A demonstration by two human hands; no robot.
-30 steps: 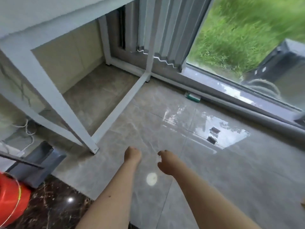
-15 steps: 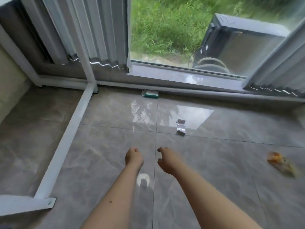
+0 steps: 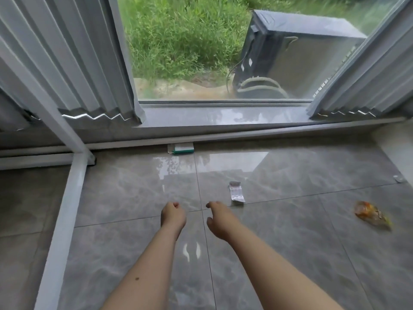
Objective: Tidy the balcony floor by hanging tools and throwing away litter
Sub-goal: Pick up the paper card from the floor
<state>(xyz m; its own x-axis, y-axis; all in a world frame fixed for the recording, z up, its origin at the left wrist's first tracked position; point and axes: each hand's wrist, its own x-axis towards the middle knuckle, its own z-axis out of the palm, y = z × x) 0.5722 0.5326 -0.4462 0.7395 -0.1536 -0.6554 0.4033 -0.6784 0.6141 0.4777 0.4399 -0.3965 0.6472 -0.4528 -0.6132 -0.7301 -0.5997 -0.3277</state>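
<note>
Litter lies on the grey tiled floor. A silver foil wrapper (image 3: pixel 236 191) rests just beyond my right hand (image 3: pixel 218 219), apart from it. An orange crumpled wrapper (image 3: pixel 371 214) lies far to the right. A green and white small box (image 3: pixel 181 148) sits against the window sill base. My left hand (image 3: pixel 172 216) is loosely curled with nothing in it. The right hand's fingers are bent and slightly apart, also holding nothing. Both hands hover above the floor, side by side.
A white metal frame leg (image 3: pixel 64 211) runs along the floor at the left. Grey pleated curtains (image 3: pixel 73 59) hang left and right of the window. A tiny clear scrap (image 3: pixel 399 179) lies at the right edge. Grass and a dark unit show outside.
The view has swung right, away from the white table frame and the dustpan, toward the window and the litter. Both hands stay empty and now reach closer to the foil wrapper.
</note>
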